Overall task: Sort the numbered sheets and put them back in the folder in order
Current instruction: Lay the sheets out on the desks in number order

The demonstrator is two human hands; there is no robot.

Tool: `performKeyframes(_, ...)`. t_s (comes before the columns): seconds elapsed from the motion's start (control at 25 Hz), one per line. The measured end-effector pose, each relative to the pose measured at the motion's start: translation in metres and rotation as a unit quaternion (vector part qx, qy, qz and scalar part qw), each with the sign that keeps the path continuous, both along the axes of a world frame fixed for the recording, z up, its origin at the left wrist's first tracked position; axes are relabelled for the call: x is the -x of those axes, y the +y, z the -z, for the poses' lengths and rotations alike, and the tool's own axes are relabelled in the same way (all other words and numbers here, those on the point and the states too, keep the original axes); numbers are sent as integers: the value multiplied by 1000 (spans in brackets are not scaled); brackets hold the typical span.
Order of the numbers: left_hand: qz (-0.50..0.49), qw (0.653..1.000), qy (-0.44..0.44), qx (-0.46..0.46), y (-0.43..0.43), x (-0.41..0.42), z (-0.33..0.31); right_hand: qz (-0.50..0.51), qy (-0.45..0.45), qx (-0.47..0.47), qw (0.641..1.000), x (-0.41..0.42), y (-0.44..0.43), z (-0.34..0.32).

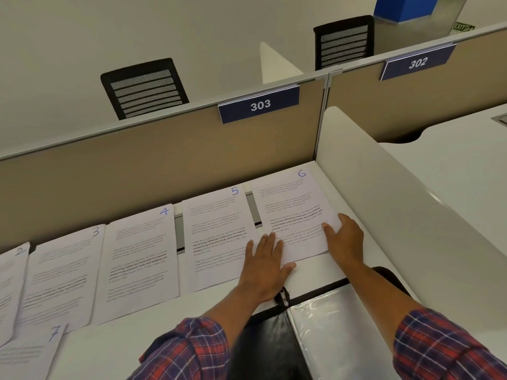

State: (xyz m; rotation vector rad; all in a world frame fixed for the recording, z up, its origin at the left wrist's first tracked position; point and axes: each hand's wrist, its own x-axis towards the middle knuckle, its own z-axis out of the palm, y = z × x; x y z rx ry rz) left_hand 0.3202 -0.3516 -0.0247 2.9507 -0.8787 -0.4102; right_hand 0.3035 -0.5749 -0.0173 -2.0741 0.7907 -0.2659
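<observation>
I had sheet 6 (290, 209) at the far right corner of the table (115, 349), with my left hand (262, 267) flat and straight-fingered on its near left corner and my right hand (347, 239) resting loosely open on its right edge, gripping nothing. Sheet 5 (216, 229), sheet 4 (142, 250), sheet 3 (63, 270) and sheet 2 (11, 275) ran leftward along the far edge. Sheet 7 (27, 352) lay toward the near left corner, and the folder (329, 325) lay open at the near edge.

red-blue plaid sleeve (189, 349), black folder (263, 341)
</observation>
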Motion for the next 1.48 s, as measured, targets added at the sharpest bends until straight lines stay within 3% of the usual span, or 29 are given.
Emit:
performKeyframes(0.16,5,1000,3,16,1,3,-3,1,70,162,984,16,11,6)
performKeyframes(0.44,4,999,-24,25,32,22,-17,-103,37,299,948,60,58,7)
performKeyframes(0.96,-68,995,-56,37,233,102,-39,-251,49,338,906,134,260,-14)
performKeyframes(1.48,-112,990,-74,40,529,173,-23,-307,69,252,915,190,556,-14)
